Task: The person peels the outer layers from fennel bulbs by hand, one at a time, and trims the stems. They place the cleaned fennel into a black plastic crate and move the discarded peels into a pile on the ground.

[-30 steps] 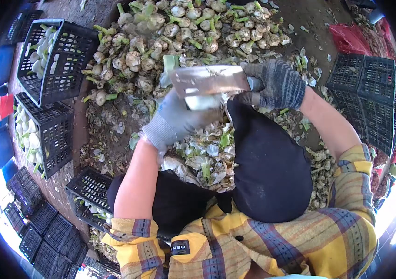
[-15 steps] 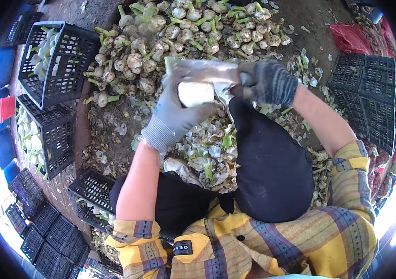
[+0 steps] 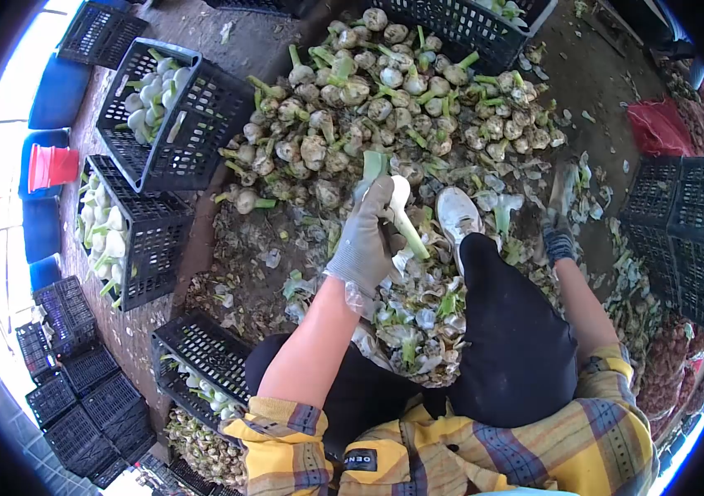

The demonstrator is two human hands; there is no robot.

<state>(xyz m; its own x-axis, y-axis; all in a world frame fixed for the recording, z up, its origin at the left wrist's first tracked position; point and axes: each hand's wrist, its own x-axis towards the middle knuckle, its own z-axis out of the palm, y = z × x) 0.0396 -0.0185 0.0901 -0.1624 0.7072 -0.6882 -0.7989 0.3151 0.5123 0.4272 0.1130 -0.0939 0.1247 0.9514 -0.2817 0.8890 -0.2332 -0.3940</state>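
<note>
My left hand (image 3: 366,241), in a grey glove, is closed round a peeled white garlic bulb (image 3: 400,192) whose pale green stem (image 3: 411,236) points down to the right. A piece of green leaf (image 3: 375,164) shows at its fingertips. Out to the right, past my knee, my right hand (image 3: 558,236) in a dark striped glove is closed on a knife with a broad, long blade (image 3: 563,188) pointing away from me. Its handle is mostly hidden in the glove. Ahead of both hands lies a heap of unpeeled garlic (image 3: 352,107) with trimmed green stems.
Peelings (image 3: 418,331) cover the ground between my legs, near my white shoe (image 3: 457,217). Black crates of peeled garlic (image 3: 203,124) stand at the left, another crate (image 3: 459,29) beyond the heap. Stacked crates (image 3: 674,231) and a red mesh sack (image 3: 658,124) are at the right.
My hands have parted: the right has swung out and down to the right with the knife, while the left still holds the bulb, its stem now showing. The view has shifted, revealing my shoe.
</note>
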